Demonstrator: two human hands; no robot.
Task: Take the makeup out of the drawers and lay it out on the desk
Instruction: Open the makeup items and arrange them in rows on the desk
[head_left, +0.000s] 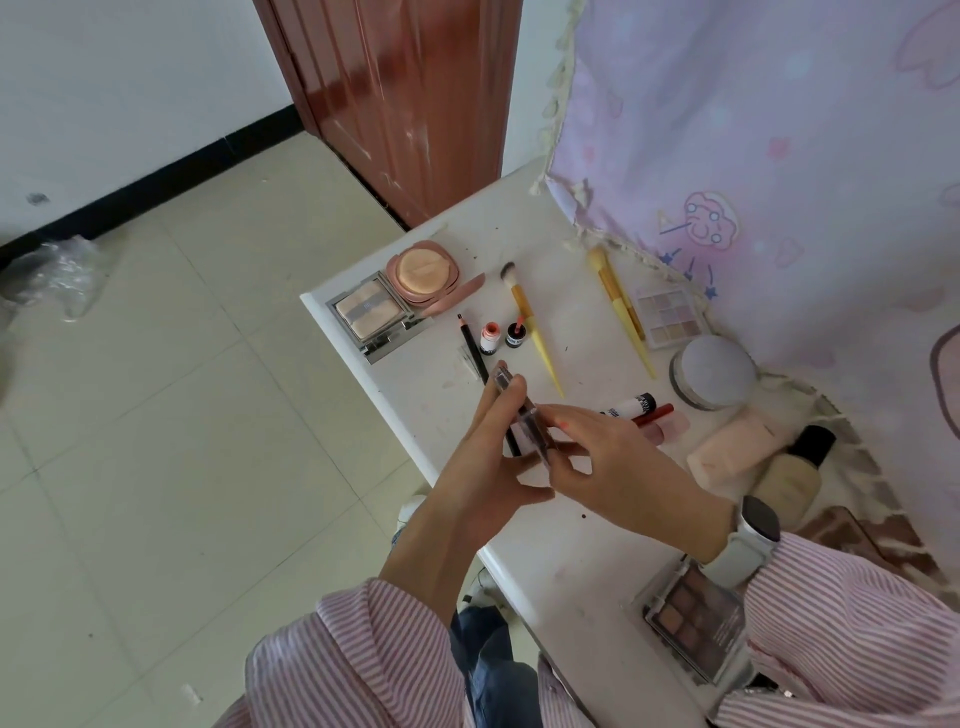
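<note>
Both hands over surface (571, 571) front edge: left hand (483, 467) grip closed round clear makeup tube (524, 421), right hand (618, 462) fingertips pinching its lower end. Brushes (530, 322), compacts (395, 291) laid out behind.

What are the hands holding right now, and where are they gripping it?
Both hands hold one clear plastic makeup tube: the left hand wraps its upper part, the right hand pinches its lower end.
</note>
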